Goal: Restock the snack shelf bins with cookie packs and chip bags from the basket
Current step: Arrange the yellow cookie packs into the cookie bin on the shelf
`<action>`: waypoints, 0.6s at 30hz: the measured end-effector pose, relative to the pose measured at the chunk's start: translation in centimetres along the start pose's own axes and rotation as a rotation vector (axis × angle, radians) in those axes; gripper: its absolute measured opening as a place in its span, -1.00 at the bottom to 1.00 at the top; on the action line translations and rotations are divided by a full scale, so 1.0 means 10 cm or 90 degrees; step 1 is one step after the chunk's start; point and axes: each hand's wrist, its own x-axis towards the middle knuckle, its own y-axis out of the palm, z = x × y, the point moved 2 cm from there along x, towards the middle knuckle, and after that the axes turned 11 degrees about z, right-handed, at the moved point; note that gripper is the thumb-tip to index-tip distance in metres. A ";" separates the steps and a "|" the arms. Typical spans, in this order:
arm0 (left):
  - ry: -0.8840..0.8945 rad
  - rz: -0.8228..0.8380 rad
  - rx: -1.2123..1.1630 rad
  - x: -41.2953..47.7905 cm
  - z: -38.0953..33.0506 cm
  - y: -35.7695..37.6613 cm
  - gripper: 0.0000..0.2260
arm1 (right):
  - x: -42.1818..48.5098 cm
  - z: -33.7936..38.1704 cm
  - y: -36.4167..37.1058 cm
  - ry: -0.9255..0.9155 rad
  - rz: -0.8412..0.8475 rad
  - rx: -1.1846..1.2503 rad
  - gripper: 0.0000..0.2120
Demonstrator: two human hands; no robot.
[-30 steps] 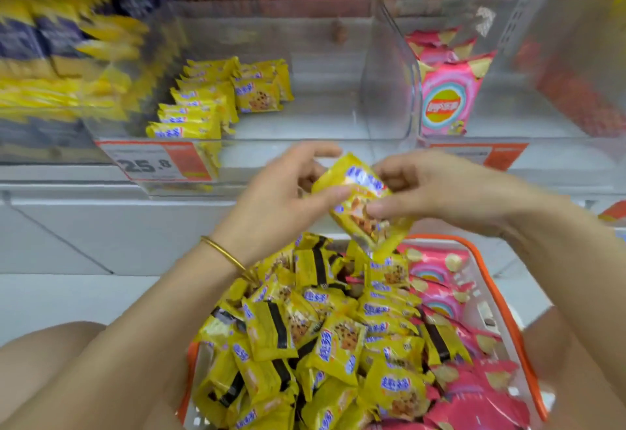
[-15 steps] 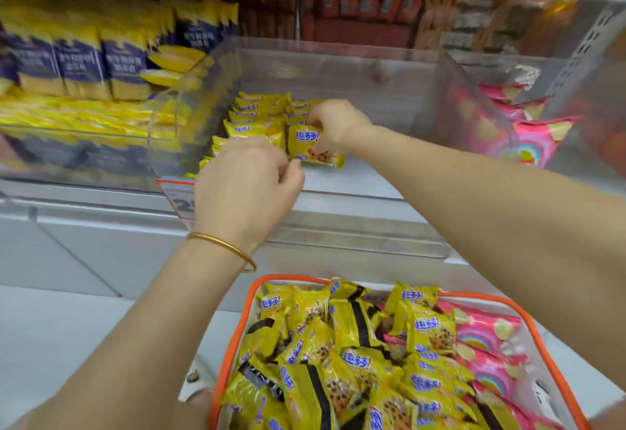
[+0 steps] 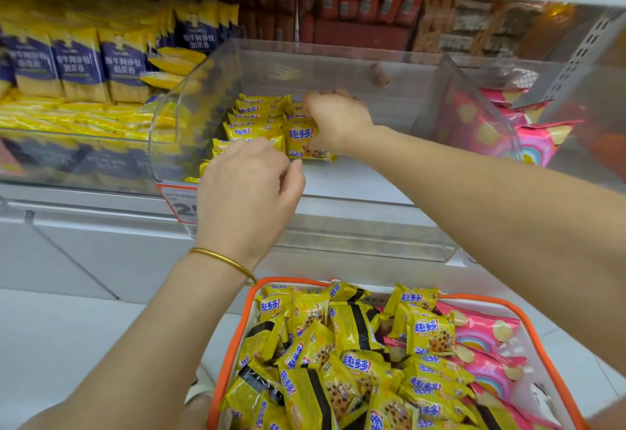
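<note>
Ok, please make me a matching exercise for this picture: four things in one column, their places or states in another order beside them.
Things:
1. right hand
2. basket
3. shelved pink chip bags
4. price tag

Places or states:
A. on the front of the clear bin
B. below the shelf, orange rim
C. holds a yellow cookie pack
D. right of the clear divider

Pairs: 1-C, 2-B, 3-D, 4-A

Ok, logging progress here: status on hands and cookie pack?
Right hand grips cookie pack inside clear bin. Left hand curled at bin front, hold unclear. Nothing blocking.
</note>
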 end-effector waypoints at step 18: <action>0.110 0.368 -0.087 -0.82 -0.93 0.47 -0.78 | -2.67 -0.58 1.34 0.048 0.466 0.177 -0.75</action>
